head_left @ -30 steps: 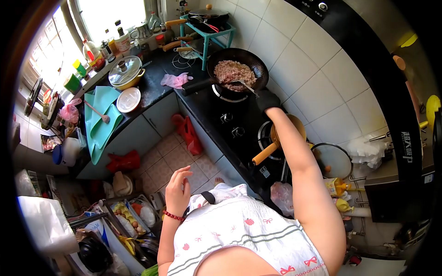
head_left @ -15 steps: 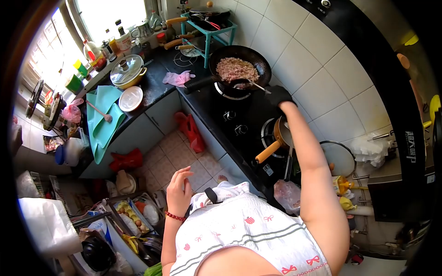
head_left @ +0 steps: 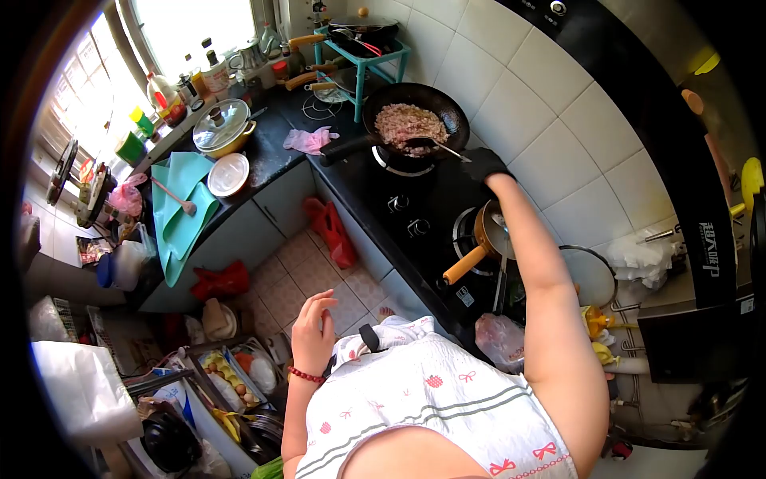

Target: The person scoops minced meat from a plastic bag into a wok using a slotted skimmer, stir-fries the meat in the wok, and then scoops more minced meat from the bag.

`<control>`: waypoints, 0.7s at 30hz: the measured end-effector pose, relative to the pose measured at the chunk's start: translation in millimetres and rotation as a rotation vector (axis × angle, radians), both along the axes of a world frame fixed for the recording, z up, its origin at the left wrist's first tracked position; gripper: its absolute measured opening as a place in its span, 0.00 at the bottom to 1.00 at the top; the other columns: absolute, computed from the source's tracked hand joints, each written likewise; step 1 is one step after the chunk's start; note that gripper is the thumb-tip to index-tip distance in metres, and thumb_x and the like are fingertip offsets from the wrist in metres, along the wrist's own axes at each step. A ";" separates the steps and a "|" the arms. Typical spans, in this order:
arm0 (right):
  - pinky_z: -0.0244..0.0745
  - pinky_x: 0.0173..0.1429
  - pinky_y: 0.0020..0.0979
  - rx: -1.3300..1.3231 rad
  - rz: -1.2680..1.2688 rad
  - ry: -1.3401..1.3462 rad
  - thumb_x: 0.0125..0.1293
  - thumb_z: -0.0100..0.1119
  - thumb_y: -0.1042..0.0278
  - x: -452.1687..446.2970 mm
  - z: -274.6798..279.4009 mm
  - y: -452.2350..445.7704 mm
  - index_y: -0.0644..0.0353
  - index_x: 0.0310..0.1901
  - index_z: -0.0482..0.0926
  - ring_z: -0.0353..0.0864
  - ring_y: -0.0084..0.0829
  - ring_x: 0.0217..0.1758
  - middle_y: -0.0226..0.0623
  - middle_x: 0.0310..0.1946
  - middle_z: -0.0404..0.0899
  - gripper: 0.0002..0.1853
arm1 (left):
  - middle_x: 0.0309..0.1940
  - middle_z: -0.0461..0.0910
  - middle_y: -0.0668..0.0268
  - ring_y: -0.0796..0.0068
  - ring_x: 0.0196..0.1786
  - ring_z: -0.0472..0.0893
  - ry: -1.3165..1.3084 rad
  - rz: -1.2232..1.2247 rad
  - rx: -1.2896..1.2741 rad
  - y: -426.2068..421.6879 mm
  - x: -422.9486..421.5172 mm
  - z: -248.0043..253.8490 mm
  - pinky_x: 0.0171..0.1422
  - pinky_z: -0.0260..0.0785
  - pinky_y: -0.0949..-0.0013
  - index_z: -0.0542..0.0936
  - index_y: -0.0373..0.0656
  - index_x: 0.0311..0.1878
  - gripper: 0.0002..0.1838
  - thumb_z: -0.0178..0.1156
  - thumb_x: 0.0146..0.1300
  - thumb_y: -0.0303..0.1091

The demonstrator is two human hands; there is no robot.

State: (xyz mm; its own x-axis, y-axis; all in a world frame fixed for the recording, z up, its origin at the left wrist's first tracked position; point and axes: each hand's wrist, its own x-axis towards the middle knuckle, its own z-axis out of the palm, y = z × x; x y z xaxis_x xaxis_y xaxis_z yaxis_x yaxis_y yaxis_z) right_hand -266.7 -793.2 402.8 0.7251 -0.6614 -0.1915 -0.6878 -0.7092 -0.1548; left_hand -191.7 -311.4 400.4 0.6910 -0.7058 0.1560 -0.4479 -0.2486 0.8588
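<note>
Minced meat, pinkish and partly browned, lies in a black wok on the rear burner. My right hand, in a black glove, grips a metal spatula whose blade dips into the near side of the meat. The glove hides most of the spatula's handle. In front of my body my left hand hangs empty, fingers loosely bent and apart, a red bead bracelet at the wrist. Beneath my right forearm a small pan with a wooden handle rests on the nearer burner, a utensil lying across it.
A turquoise rack with pans stands behind the wok. On the left counter are a lidded pot, a white-lidded bowl and a turquoise mat. A plastic bag sits at the stove's near end. The range hood overhangs the right.
The spatula's blade has shifted slightly against the meat in the wok. My left hand stays in nearly the same place, and the view has moved a little.
</note>
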 end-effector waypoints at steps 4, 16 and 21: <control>0.73 0.49 0.42 -0.148 0.027 -0.067 0.58 0.51 0.54 -21.0 37.8 29.9 0.47 0.47 0.80 0.79 0.46 0.44 0.44 0.41 0.80 0.17 | 0.44 0.79 0.60 0.64 0.42 0.79 -0.026 0.010 0.021 4.0 0.1 -2.8 0.45 0.71 0.71 0.77 0.36 0.37 0.11 0.49 0.54 0.15; 0.73 0.48 0.39 0.041 0.075 0.005 0.56 0.53 0.48 -10.5 6.8 -7.1 0.55 0.41 0.81 0.80 0.47 0.42 0.49 0.40 0.80 0.20 | 0.44 0.79 0.59 0.63 0.42 0.79 0.005 0.000 0.039 6.2 -3.7 -4.3 0.45 0.71 0.69 0.77 0.36 0.37 0.10 0.49 0.54 0.16; 0.73 0.48 0.41 -0.061 0.036 -0.082 0.60 0.48 0.54 -27.7 34.5 29.1 0.54 0.42 0.80 0.79 0.47 0.42 0.48 0.40 0.80 0.16 | 0.44 0.79 0.59 0.62 0.43 0.79 -0.017 0.003 0.051 11.0 -1.7 -9.8 0.46 0.71 0.69 0.77 0.36 0.38 0.11 0.49 0.54 0.16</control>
State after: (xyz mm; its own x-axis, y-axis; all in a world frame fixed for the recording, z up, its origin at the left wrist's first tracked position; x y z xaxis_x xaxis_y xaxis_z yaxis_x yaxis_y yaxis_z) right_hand -294.4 -764.1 437.3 0.7603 -0.6433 -0.0905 -0.6484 -0.7431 -0.1655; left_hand -193.4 -300.4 390.6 0.6908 -0.7111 0.1310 -0.4611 -0.2936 0.8374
